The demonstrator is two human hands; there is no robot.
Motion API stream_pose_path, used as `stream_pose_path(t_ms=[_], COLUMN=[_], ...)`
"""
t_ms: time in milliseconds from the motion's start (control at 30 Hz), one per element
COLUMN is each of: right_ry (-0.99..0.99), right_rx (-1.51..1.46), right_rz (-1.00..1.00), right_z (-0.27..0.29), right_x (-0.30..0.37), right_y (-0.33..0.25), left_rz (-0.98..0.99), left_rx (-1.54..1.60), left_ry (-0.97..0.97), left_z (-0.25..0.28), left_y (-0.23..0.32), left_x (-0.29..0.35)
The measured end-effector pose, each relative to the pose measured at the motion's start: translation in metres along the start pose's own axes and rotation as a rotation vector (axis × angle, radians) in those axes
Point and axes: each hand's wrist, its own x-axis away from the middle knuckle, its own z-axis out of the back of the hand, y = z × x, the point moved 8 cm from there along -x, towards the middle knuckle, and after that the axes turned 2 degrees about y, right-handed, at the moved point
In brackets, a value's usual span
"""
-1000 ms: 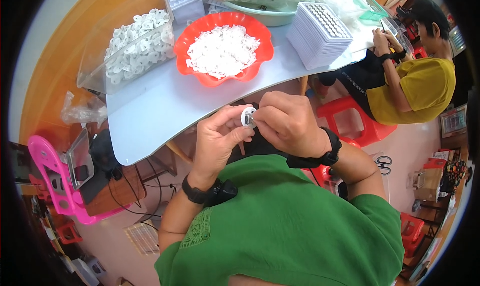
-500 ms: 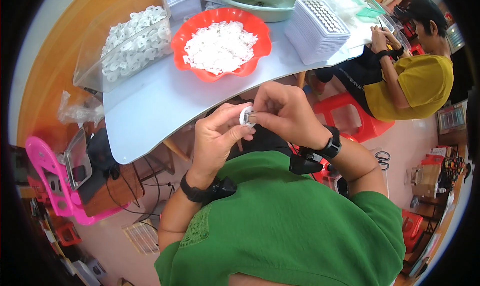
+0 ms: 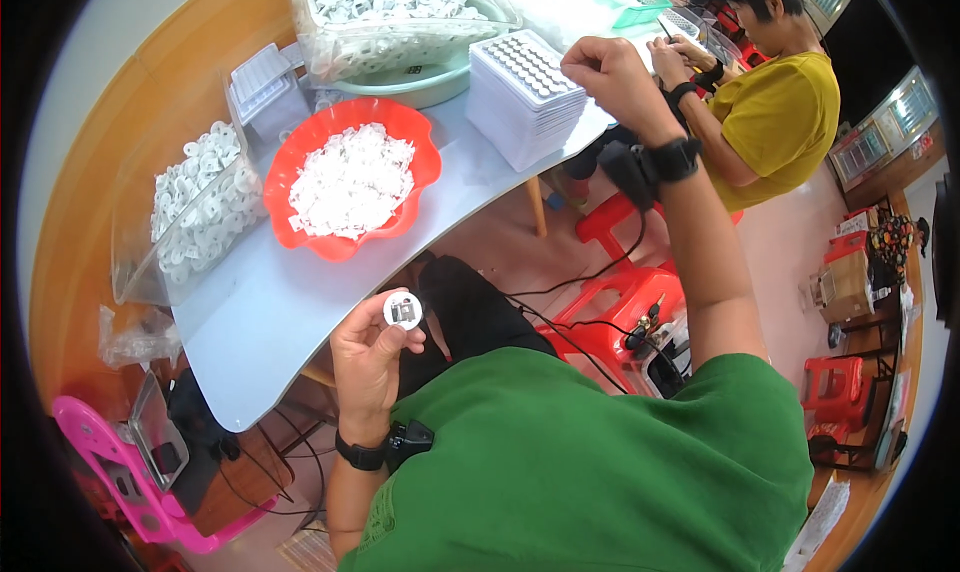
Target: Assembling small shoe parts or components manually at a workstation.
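Observation:
My left hand is closed, pinching a small round white plastic disc between thumb and fingers below the table's front edge. Grey metal and dark bits show inside the disc. Raised over the right part of the table, my right hand has its fingers bent together in a pinch. Whatever lies between those fingertips, if anything, is hidden. They are at the right edge of a tall stack of white trays, whose top tray carries rows of small round silvery pieces.
A red scalloped bowl of small white pieces stands on the table. Left of it is a clear bin of white rings. Behind sit a bag of parts and a green basket. A person in yellow works at right.
My hands have parted: the right let go of the disc and rose to the tray stack, while the left lowered with the disc. The view has shifted too.

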Motion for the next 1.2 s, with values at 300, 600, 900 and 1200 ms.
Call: stream_pose_path(t_ms=[300, 600, 900, 1200], right_ry=[-0.105, 0.182, -0.016, -0.008], right_rx=[0.144, 0.201, -0.379, -0.249], right_rz=[0.011, 0.216, 0.512, 0.646], right_z=[-0.018, 0.013, -0.081, -0.102], right_x=[-0.011, 0.009, 0.128, 0.149], right_y=[0.019, -0.025, -0.173, -0.195], left_rz=[0.052, 0.019, 0.030, -0.031], left_rx=[0.048, -0.013, 0.033, -0.075], left_ry=[0.014, 0.033, -0.044, 0.007], left_z=[0.006, 0.005, -0.008, -0.007], left_y=[-0.009, -0.004, -0.001, 0.012], left_x=[-0.008, -0.006, 0.003, 0.020])
